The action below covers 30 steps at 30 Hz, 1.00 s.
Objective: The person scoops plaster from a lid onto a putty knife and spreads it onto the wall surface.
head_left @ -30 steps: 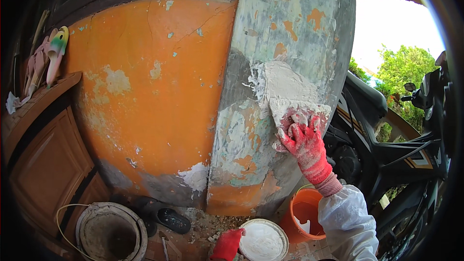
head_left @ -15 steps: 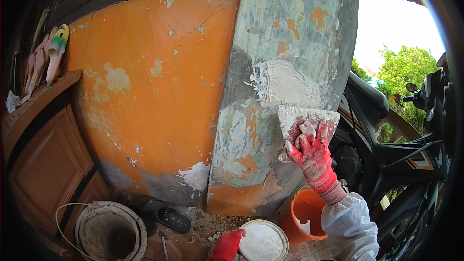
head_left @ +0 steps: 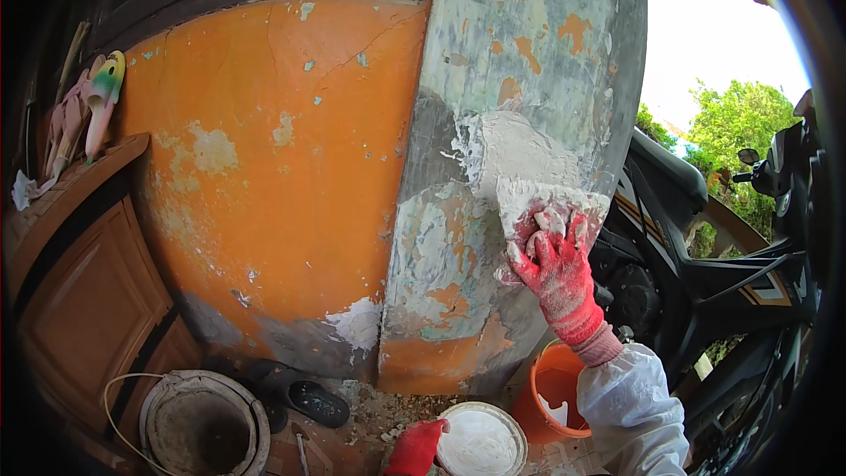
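Right hand [head_left: 564,286], fingers splayed, grips a putty spreader [head_left: 520,203] at the pillar [head_left: 489,70], seemingly for control; near the pillar's foot, left hand [head_left: 414,448] meets a filler tub [head_left: 476,403], grip unclear.

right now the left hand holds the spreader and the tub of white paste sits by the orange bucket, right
Wrong hand: the head view shows the right hand holding the spreader. The tub of white paste does sit by the orange bucket.
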### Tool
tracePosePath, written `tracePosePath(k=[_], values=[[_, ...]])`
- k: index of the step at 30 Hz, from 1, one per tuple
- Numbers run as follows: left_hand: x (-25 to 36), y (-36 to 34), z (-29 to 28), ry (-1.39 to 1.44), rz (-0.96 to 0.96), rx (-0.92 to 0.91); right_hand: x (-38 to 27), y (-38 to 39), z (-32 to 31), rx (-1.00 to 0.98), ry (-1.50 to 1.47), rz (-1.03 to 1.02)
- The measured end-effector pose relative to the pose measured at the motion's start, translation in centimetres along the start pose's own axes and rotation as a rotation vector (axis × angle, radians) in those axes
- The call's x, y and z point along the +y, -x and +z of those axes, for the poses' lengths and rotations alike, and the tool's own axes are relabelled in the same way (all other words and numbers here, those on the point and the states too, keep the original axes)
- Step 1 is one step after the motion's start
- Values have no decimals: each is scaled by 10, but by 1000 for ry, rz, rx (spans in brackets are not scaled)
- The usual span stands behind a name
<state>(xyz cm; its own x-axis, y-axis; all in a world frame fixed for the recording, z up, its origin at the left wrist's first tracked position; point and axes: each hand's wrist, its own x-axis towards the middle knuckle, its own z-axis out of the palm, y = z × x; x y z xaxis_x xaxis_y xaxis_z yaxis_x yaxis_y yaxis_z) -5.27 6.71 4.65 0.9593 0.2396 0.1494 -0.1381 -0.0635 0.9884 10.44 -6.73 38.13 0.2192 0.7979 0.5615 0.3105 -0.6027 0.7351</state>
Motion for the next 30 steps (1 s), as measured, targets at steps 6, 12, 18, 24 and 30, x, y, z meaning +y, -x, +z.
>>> tracePosePath(k=[6,12,18,24,30], values=[[-10,-2,-1,-57,61,-6,-6,-31,12,-61,132,46],[-6,3,8,4,22,82,-14,6,11,-116,59,-98],[-101,-4,6,-313,-79,162,28,-13,-65,272,-836,334],[-32,-5,4,-30,157,6,95,-14,-52,283,-1146,918],[-40,-6,0,-309,257,14,93,-31,-3,33,-1404,915]])
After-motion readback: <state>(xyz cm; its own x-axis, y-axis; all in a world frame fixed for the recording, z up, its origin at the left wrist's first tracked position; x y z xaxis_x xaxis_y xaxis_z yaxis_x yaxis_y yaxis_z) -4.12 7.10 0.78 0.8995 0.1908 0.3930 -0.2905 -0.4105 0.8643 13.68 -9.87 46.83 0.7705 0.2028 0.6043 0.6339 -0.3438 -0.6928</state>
